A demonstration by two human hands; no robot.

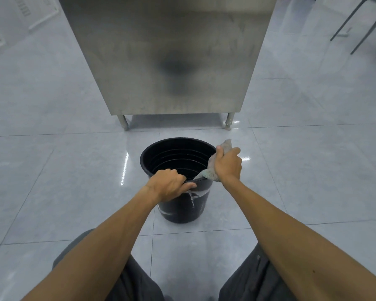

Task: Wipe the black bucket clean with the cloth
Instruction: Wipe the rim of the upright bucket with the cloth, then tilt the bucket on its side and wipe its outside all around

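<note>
1. Right hand: closed around a bunched pale cloth, pressing it onto the bucket rim at about 3 to 4 o'clock of the opening. The thumb lies on the inner side of the cloth and the other fingers wrap the outer side.
2. Cloth: greyish, with a faint green tint at the lower edge. One corner sticks up above the knuckles; a lower flap drapes over the rim towards 5 o'clock.
3. Left hand: clamped on the near rim at about 6 to 7 o'clock, fingers curled over the lip into the bucket, thumb stretched along the outside of the rim towards the cloth. The two hands are near each other but apart.
4. Black bucket: standing upright on the floor, straight ahead of the person at 12 o'clock, between the outstretched forearms. Ribbed rings show inside. The near outer wall carries whitish streaks and smears.
5. Floor: glossy pale grey tiles with light reflections to the left of the bucket.
6. Steel cabinet: at 12 o'clock beyond the bucket, a brushed metal panel on short legs, well apart from the bucket.
7. Near edge: the person's knees in dark grey trousers, at 5 and 7 o'clock.
</note>
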